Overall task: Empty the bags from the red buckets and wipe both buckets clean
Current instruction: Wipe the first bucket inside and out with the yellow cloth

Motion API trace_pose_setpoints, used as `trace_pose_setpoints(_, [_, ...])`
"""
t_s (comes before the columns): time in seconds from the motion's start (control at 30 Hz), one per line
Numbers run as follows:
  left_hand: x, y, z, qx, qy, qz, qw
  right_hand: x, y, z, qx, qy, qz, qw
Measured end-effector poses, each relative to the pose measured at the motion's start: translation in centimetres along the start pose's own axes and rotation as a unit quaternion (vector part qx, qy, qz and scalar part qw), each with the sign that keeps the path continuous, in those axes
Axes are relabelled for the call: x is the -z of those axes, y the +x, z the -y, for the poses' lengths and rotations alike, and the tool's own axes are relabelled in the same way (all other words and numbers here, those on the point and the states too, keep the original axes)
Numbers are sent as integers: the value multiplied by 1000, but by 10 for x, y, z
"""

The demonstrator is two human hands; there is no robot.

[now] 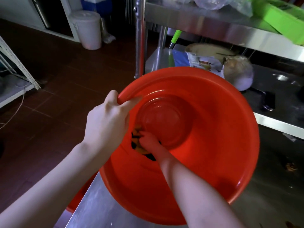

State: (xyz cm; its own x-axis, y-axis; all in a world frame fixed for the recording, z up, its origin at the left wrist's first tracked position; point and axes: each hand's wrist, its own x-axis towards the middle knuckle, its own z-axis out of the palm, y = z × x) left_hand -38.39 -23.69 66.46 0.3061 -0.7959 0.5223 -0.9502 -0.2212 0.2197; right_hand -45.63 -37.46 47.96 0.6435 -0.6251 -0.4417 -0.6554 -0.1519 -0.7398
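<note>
While left fingers clamp the red bucket, right fingers clutch cloth inside

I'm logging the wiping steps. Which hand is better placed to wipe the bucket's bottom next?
Right. The right hand is inside the red bucket, holding the cloth against the wall beside the base; the left hand grips the rim, steadying it.

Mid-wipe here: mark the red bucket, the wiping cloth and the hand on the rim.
red bucket [213, 129]: head view, bare inner wall on the right.
cloth [138, 148]: head view, yellow-and-black patch showing against the inner wall.
left hand [107, 122]: head view, back of the hand gripping the rim.
</note>
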Motion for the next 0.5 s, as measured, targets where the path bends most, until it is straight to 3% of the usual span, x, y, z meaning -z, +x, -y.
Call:
trace_pose_setpoints(0.07, [-1, -1, 1, -2, 8, -4, 1000, -12, 10, 27, 49, 155, -61, 985])
trace_pose_setpoints(0.13, [-1, -3, 2, 16, 6, -2, 1000, -17, 13, 31, 54, 207, -93, 972])
trace_pose_setpoints(0.23, [-1, -5, 3, 47, 23, 0, 999, -13, -2, 12, 54, 148, 24, 987])
trace_pose_setpoints(0.3, [1, -6, 11, 76, 20, 5, 997, 1, -13, -8, -8, 13, 105, 994])
trace_pose_setpoints(0.37, [3, -9, 16, 93, 12, 17, 995, 23, -24, -29, -52, -253, 99, 961])
trace_pose_setpoints(0.5, [-4, -16, 6, 106, -15, 30, 994, 77, -45, -48, -105, -622, 27, 776])
